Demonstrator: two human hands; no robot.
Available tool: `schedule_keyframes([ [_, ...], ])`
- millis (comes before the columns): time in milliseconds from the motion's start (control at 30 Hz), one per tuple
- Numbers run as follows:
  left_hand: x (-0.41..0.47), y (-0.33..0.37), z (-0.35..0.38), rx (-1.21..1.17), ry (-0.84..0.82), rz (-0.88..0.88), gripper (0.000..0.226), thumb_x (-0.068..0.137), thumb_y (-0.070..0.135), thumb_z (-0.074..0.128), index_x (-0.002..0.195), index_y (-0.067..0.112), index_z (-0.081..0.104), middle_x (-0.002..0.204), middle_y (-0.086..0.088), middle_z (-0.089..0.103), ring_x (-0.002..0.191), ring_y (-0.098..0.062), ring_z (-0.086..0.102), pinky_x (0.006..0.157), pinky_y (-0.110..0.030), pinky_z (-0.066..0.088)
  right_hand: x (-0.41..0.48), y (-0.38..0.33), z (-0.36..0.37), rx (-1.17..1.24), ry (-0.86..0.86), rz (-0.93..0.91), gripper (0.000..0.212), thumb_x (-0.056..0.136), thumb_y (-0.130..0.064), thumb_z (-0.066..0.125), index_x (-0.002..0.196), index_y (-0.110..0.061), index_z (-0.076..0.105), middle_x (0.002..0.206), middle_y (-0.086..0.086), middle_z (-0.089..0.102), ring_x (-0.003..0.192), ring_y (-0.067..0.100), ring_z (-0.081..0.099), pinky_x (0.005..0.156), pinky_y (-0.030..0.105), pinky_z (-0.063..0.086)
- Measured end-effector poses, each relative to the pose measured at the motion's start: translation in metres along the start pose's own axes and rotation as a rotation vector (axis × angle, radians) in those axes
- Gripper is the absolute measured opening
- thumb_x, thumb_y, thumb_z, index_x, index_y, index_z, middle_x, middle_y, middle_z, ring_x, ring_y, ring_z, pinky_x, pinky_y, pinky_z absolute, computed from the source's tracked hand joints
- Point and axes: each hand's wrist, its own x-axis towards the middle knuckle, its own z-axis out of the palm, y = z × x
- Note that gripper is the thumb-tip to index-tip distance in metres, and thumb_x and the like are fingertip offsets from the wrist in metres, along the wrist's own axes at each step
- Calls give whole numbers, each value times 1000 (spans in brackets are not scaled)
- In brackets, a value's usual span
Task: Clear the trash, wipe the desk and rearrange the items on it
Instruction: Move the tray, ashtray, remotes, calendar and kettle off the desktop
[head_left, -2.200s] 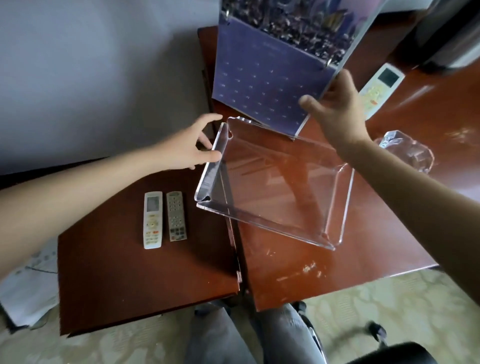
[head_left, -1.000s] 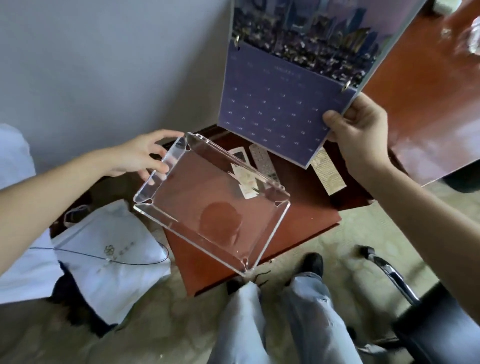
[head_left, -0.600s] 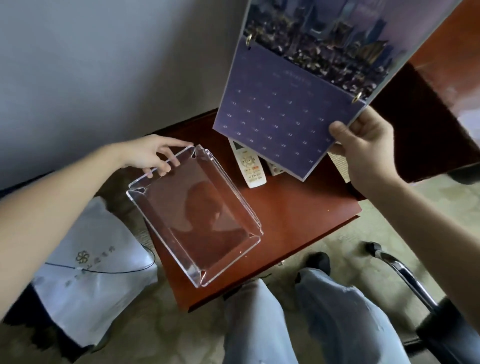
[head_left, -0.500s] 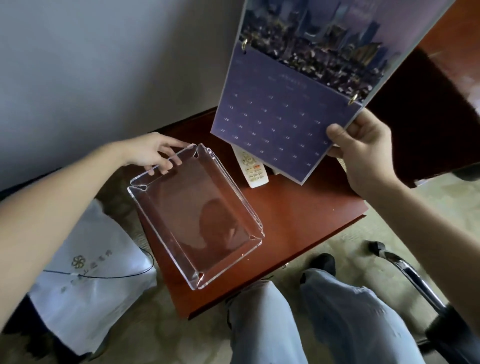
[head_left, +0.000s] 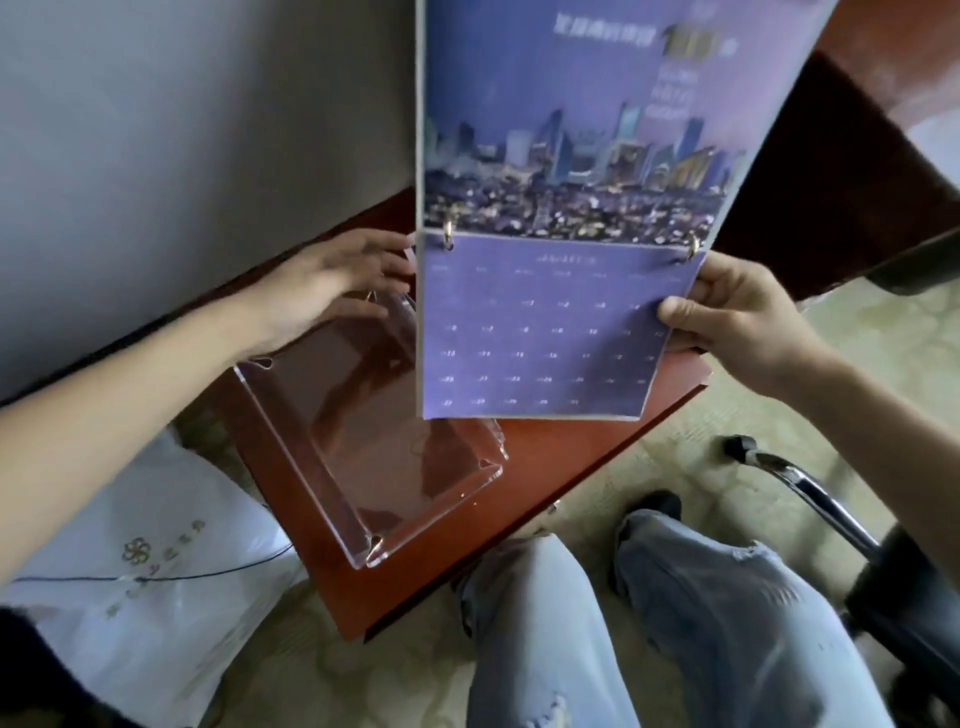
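Clear acrylic tray (head_left: 363, 447) lying on desk (head_left: 561, 457) corner, left hand (head_left: 332, 280) resting open-fingered on far rim. Right hand (head_left: 737, 317) pinching calendar (head_left: 545, 322) edge. Tray likely rigid, slick; gripping rims safest.

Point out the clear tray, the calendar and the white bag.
clear tray (head_left: 332, 483), head view, on its near left wall
calendar (head_left: 540, 332), head view, on the purple date grid
white bag (head_left: 156, 571), head view, on its printed front, on the floor
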Motion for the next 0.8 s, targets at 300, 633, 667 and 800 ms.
schedule_keyframes([
  [300, -24, 43, 108, -269, -140, 69, 61, 72, 40, 76, 123, 18, 49, 114, -1, 64, 103, -19, 62, 92, -41, 50, -19, -1, -49, -135, 29, 74, 28, 71, -9, 66, 77, -36, 73, 71, -15, 71, 67, -1, 66, 61, 14, 52],
  [633, -32, 29, 179, 185, 350, 167, 20, 81, 17, 69, 94, 32, 64, 99, 11, 68, 95, -9, 65, 91, -38, 49, -13, 51, -65, -387, 137, 47, 19, 78, 5, 58, 94, -6, 59, 79, -13, 68, 79, 0, 59, 80, 22, 48],
  [667, -33, 28, 180, 161, 383, 169, 21, 80, 20, 68, 94, 34, 64, 99, 13, 68, 98, -11, 65, 93, -42, 48, -8, 54, -65, -404, 158, 18, 21, 78, 2, 58, 99, -3, 59, 87, -2, 67, 86, 8, 59, 86, 31, 47],
  [800, -33, 26, 185, 232, 446, 123, 22, 86, 11, 64, 95, 31, 64, 100, 9, 68, 98, -16, 65, 93, -45, 49, 1, 57, -68, -619, 163, 15, 37, 75, -28, 59, 102, -4, 54, 101, 24, 63, 94, 37, 60, 90, 50, 47],
])
